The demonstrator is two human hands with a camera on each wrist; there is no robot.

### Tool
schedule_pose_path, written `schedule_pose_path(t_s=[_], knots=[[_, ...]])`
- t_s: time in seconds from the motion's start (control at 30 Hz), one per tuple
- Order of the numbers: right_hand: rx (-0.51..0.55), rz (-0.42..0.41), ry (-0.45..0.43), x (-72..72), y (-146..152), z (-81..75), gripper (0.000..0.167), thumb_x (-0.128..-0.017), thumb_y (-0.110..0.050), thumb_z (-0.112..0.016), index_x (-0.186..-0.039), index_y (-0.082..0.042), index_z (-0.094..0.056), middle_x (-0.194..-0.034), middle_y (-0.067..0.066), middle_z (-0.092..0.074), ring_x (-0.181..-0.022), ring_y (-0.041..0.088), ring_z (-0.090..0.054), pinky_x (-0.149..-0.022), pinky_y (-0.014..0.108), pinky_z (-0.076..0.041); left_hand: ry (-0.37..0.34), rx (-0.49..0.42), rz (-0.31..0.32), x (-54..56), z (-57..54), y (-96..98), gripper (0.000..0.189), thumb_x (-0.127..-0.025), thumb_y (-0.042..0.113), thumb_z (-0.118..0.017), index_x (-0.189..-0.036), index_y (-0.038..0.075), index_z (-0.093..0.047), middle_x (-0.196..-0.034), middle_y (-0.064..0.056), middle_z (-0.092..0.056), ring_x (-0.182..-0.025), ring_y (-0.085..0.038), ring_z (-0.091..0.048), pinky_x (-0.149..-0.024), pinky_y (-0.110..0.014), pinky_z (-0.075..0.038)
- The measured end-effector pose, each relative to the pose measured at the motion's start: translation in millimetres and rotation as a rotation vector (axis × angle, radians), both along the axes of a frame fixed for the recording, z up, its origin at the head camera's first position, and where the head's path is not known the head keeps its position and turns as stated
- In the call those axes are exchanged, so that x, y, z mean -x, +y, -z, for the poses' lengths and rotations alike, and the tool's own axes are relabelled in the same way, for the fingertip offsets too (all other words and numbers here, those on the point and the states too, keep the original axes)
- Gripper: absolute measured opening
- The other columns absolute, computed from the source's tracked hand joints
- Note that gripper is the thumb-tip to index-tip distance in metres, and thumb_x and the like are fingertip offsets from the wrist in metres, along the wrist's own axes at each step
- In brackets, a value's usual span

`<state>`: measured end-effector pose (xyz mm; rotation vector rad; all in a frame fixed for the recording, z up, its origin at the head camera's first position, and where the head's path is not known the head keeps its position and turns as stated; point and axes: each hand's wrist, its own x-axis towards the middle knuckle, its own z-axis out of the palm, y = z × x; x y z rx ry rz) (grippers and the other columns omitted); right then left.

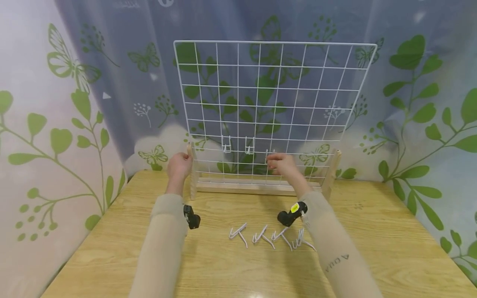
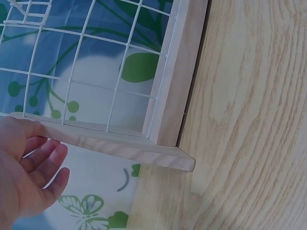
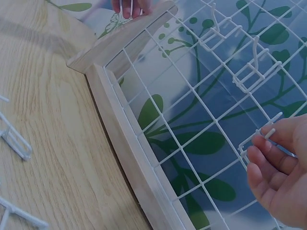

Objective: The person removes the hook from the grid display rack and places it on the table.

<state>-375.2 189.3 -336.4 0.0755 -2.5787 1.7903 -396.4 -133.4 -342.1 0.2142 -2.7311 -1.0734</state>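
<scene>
A white wire grid panel (image 1: 238,87) leans back in a wooden stand (image 1: 242,188). My left hand (image 1: 179,166) pinches the top of the stand's left side post (image 2: 115,148), its other fingers loosely bent below. At the lower middle of the grid, my right hand (image 1: 283,163) grips a white wire hook (image 3: 270,133) between thumb and fingers, right at the grid wires. Part of that hook is hidden by the fingers. Two more white hooks, one farther left (image 1: 226,147) and one nearer (image 1: 249,149), hang on the grid in one row.
Several loose white hooks (image 1: 263,239) lie in a row on the wooden table (image 1: 212,265), in front of the stand and beside the right forearm. A curtain (image 1: 123,25) printed with leaves and butterflies hangs close behind the grid and along both sides.
</scene>
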Motion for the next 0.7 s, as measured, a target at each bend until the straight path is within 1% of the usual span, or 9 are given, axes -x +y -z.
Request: schedule_pose_path(t_s=[0.1, 0.17, 0.27, 0.33, 0.43, 0.5, 0.57, 0.63, 0.7], knots=[[0.001, -0.002, -0.003, -3.8, 4.7, -2.1, 0.036, -0.093, -0.008, -0.050, -0.126, 0.006, -0.052, -0.122, 0.024, -0.054, -0.108, 0.037, -0.053, -0.092, 0.048, -0.043, 0.007, -0.017, -0.005, 1.5, 3.5, -0.2, 0.037, -0.096, 0.026, -0.044, -0.118, 0.001, -0.059, -0.117, -0.017, -0.060, -0.103, -0.033, -0.056, -0.085, -0.044, -0.044], [-0.012, -0.004, 0.004, -6.2, 8.4, -3.2, 0.036, -0.093, -0.008, -0.050, -0.126, 0.005, -0.052, -0.123, 0.023, -0.054, -0.108, 0.037, -0.054, -0.091, 0.047, -0.043, 0.011, -0.024, -0.011, 2.2, 5.3, 0.0, 0.037, -0.096, 0.027, -0.045, -0.118, 0.001, -0.059, -0.117, -0.016, -0.060, -0.103, -0.033, -0.056, -0.085, -0.044, -0.044], [-0.023, -0.009, 0.014, -9.1, 14.8, -4.0, 0.035, -0.092, -0.008, -0.051, -0.125, 0.004, -0.053, -0.121, 0.023, -0.055, -0.101, 0.031, -0.057, -0.090, 0.046, -0.044, 0.020, -0.024, -0.013, 3.1, 6.4, 0.4, 0.037, -0.096, 0.027, -0.045, -0.119, 0.002, -0.059, -0.116, -0.016, -0.061, -0.103, -0.033, -0.056, -0.085, -0.044, -0.044], [-0.032, -0.022, 0.020, -10.9, 19.5, -3.8, 0.034, -0.093, -0.008, -0.051, -0.125, 0.004, -0.053, -0.122, 0.024, -0.055, -0.096, 0.024, -0.058, -0.090, 0.046, -0.045, 0.026, -0.022, -0.016, 3.2, 6.7, 0.9, 0.036, -0.096, 0.027, -0.045, -0.118, 0.002, -0.060, -0.114, -0.016, -0.062, -0.102, -0.032, -0.057, -0.084, -0.044, -0.044], [-0.026, -0.045, 0.024, -13.6, 26.4, -3.8, 0.034, -0.093, -0.008, -0.051, -0.125, 0.006, -0.052, -0.122, 0.026, -0.054, -0.093, 0.021, -0.058, -0.091, 0.046, -0.044, 0.036, -0.019, -0.021, 3.1, 6.4, 1.4, 0.036, -0.096, 0.027, -0.046, -0.117, 0.002, -0.060, -0.113, -0.016, -0.062, -0.101, -0.032, -0.057, -0.084, -0.044, -0.044], [-0.027, -0.056, 0.028, -15.1, 30.7, -4.0, 0.035, -0.094, -0.008, -0.051, -0.125, 0.007, -0.051, -0.122, 0.027, -0.054, -0.095, 0.022, -0.058, -0.089, 0.043, -0.046, 0.040, -0.019, -0.023, 2.5, 6.1, 1.5, 0.036, -0.096, 0.027, -0.046, -0.117, 0.002, -0.061, -0.113, -0.016, -0.062, -0.101, -0.032, -0.057, -0.084, -0.044, -0.044], [-0.037, -0.059, 0.036, -16.7, 34.9, -4.2, 0.035, -0.094, -0.009, -0.051, -0.125, 0.007, -0.051, -0.122, 0.027, -0.054, -0.098, 0.026, -0.058, -0.085, 0.036, -0.048, 0.041, -0.018, -0.024, 1.8, 5.8, 1.7, 0.036, -0.095, 0.027, -0.046, -0.116, 0.002, -0.061, -0.113, -0.016, -0.062, -0.101, -0.032, -0.057, -0.084, -0.044, -0.044], [-0.043, -0.053, 0.044, -18.3, 38.8, -4.0, 0.035, -0.093, -0.009, -0.053, -0.124, 0.007, -0.052, -0.120, 0.026, -0.055, -0.098, 0.026, -0.058, -0.079, 0.031, -0.050, 0.041, -0.017, -0.027, 1.1, 5.5, 1.9, 0.035, -0.095, 0.026, -0.046, -0.116, 0.002, -0.061, -0.113, -0.016, -0.062, -0.101, -0.032, -0.057, -0.083, -0.044, -0.044], [-0.040, -0.050, 0.057, -20.7, 41.9, -4.2, 0.034, -0.092, -0.009, -0.054, -0.123, 0.007, -0.053, -0.116, 0.025, -0.058, -0.093, 0.023, -0.059, -0.076, 0.028, -0.050, 0.042, -0.017, -0.031, 0.6, 5.1, 2.1, 0.035, -0.095, 0.026, -0.046, -0.115, 0.002, -0.061, -0.113, -0.016, -0.063, -0.101, -0.032, -0.058, -0.083, -0.044, -0.044]])
